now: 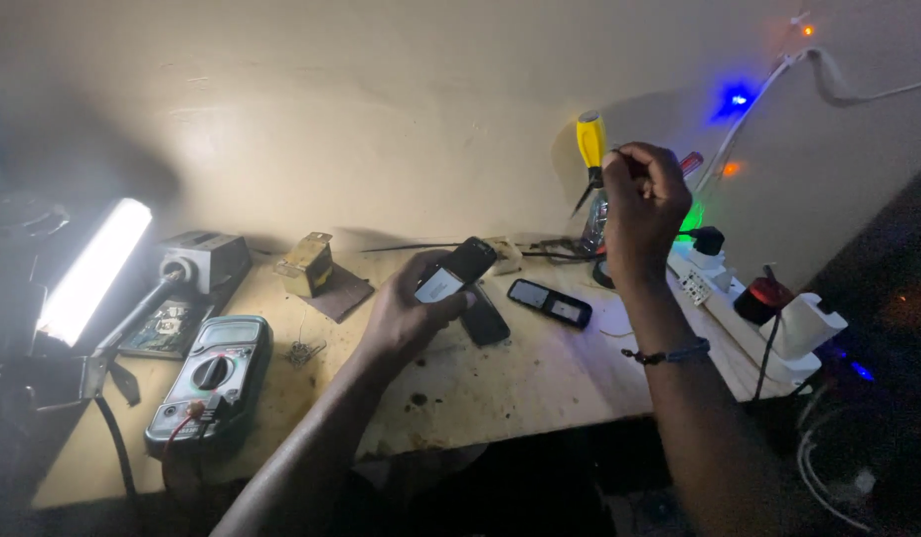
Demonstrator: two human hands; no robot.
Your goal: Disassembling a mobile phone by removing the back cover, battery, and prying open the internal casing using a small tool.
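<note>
Dimly lit from the left by a bright tube lamp [90, 270], the wooden workbench [500, 388] carried a scatter of repair gear. The left hand [406, 313] was closed around a small dark mobile phone [456, 269], lifting it just above the bench with its pale lit face turned up. The fingers wrapped its lower half while the upper end stuck out toward the wall.

The right hand [641, 204] was raised well above the bench, apart from the left, with its fingers pinched together at the top. What it pinched was too small and dark to make out. It sat just beside a yellow-handled screwdriver [590, 149] standing upright in a container near the wall. A beaded bracelet [669, 352] circled the right wrist.

Under the held phone lay a second dark phone body [483, 320] flat on the bench. Near it to the right lay a slim black phone panel [550, 302].

On the left side rested a green-grey digital multimeter [212, 380] with a red lead plugged in. Behind it stood a grey box-shaped unit [204, 261] and a small brass-coloured block [306, 264]. Along the right edge ran a white power strip [749, 328] with plugs in it.
</note>
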